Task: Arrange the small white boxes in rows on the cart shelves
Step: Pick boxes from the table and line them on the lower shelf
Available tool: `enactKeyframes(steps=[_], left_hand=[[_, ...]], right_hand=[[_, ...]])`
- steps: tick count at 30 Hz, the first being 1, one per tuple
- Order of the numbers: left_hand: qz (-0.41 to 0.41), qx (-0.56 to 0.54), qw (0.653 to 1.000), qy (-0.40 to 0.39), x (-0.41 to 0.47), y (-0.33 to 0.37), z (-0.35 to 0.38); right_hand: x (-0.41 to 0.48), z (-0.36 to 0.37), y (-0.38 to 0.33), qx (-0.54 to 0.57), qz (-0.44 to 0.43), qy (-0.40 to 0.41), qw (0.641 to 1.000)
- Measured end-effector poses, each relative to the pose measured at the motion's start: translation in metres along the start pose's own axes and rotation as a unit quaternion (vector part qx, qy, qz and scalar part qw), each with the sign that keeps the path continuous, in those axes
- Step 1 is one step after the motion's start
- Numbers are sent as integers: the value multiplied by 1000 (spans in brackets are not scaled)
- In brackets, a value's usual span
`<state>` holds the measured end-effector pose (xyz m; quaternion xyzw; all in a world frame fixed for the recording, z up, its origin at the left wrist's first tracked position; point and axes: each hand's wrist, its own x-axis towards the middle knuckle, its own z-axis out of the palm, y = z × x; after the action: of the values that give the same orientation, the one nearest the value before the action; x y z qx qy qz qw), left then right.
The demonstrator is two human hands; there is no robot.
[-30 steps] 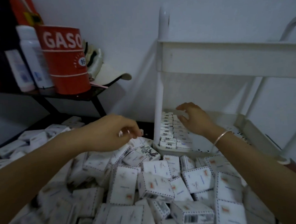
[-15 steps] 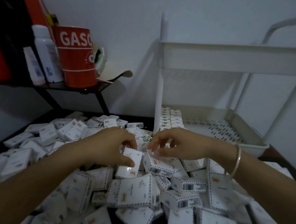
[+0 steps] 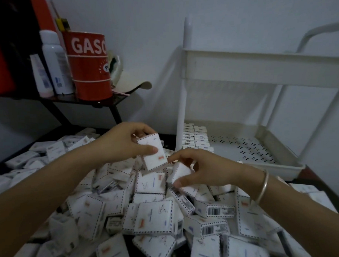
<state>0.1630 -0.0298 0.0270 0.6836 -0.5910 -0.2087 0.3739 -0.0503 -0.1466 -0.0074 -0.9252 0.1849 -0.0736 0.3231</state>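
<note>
Head view: the left hand (image 3: 125, 143) has come up out of the pile (image 3: 152, 215) and now grips one box (image 3: 153, 154) between thumb and curled fingers, tilted and clear of the heap. Half a second ago that box was still low among the others.

The right hand (image 3: 202, 170), which a second ago was reaching into the cart's shelf (image 3: 281, 164), is back over the pile. Its thumb and fingers are curled round a second box (image 3: 179, 174) that still lies on the heap, just beside the lifted one.

The rows (image 3: 195, 137) stand at the shelf's left end, close to the white post. Most of the perforated floor to their right is bare. The upper shelf (image 3: 258, 67) shows no boxes from this angle.

So one placing trip looks finished and a new pick-up is under way with both hands at once. Judging by the heap still covering the dark tabletop (image 3: 168, 138), the task is at an early stage. The likely next step is carrying both boxes right to extend the rows.
</note>
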Motion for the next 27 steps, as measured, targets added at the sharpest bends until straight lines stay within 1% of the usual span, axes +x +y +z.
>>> enactKeyframes(steps=[2, 6, 10, 12, 15, 18, 20, 21, 22, 23, 24, 26, 27], left_hand=[[-15, -22, 1000, -8, 5, 4, 2], [-53, -61, 996, -35, 18, 16, 8], [-61, -143, 987, -37, 32, 33, 23], [-47, -164, 984, -43, 40, 43, 34], [-6, -171, 983, -69, 55, 59, 55], [26, -141, 985, -95, 77, 77, 77], [36, -130, 987, -87, 100, 87, 89], [49, -107, 991, -63, 113, 90, 95], [69, -56, 996, -30, 127, 91, 101], [90, 20, 996, -2, 141, 90, 106], [109, 106, 988, 9, 153, 88, 111], [119, 248, 961, -11, 177, 79, 121], [112, 284, 952, -25, 190, 74, 123]], right_hand=[[-1, -5, 3, 12, 11, 35, 999], [-10, -20, 14, 81, 42, 108, 990], [-20, -35, 32, 90, 82, 171, 978], [-26, -41, 38, 84, 93, 185, 975], [-32, -50, 52, 46, 103, 199, 973], [-36, -61, 70, 32, 127, 223, 966], [-36, -68, 84, 35, 154, 242, 957], [-36, -71, 90, 34, 167, 251, 953], [-35, -75, 97, 36, 178, 260, 948], [-34, -77, 103, 46, 187, 268, 944], [-32, -81, 109, 61, 195, 274, 940], [-28, -88, 119, 82, 209, 280, 933], [-26, -91, 125, 81, 215, 284, 931]])
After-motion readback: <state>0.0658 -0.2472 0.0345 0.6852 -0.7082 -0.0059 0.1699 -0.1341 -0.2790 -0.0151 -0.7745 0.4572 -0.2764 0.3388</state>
